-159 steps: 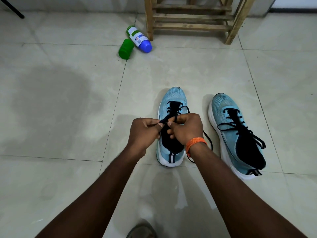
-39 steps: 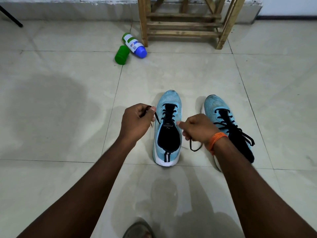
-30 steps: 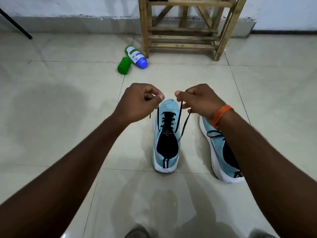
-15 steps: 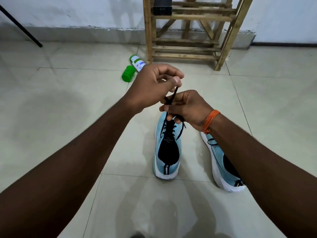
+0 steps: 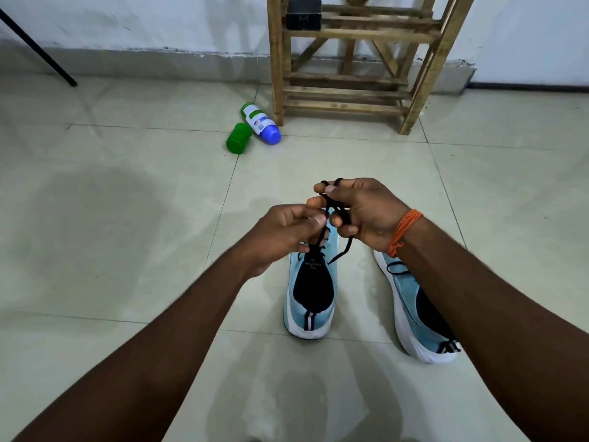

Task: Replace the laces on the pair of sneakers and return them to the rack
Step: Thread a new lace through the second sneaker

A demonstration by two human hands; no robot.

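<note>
head view: one camera, looking down at both forearms and the tiled floor (image 5: 127,218)
left hand (image 5: 287,231): thumb and fingers pinched on the black lace (image 5: 334,205), just above the shoe's tongue
right hand (image 5: 360,212): fingers curled, lace looped round them; touching the left hand's fingertips
lace: runs up from the eyelets into both hands; one loose end hangs below the right hand
near sneaker (image 5: 310,314): light blue, white sole, upright on the floor, heel toward the camera, directly under both hands
second sneaker (image 5: 411,301): just right of the first, partly hidden by the right forearm, black lace in it
wrist: orange thread band (image 5: 404,231) on the right
wooden rack (image 5: 277,74): against the wall, well beyond the hands
rack shelf: small black box (image 5: 303,15)
by rack foot: bottle with a blue end (image 5: 261,127) lying down, green cylinder (image 5: 238,142) beside it
</note>
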